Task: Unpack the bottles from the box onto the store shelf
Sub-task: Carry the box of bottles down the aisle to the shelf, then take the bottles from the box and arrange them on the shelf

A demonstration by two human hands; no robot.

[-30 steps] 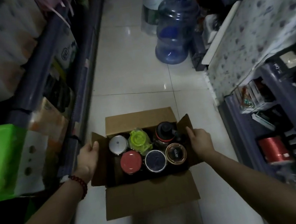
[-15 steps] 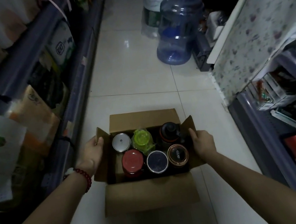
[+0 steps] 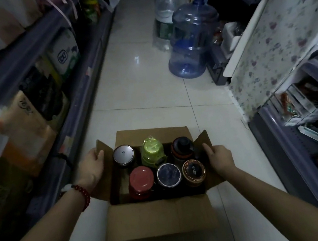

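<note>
- Head view: open brown cardboard box [image 3: 159,218] on pale tiled aisle floor [image 3: 145,93], between dark shelving [image 3: 88,73] on both sides.
- Six upright capped bottles [image 3: 169,174] inside, two rows.
- Left hand [image 3: 91,168] and right hand [image 3: 220,157], fingers clamped on side flaps.

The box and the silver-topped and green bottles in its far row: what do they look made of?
Box: plain brown cardboard, matte, with folded flaps. Silver-topped bottle: the cap looks like brushed metal with a soft sheen, though it could be metallised plastic; its body is hidden. Green bottle: probably translucent plastic, glossy, light glowing through the lid.
</note>
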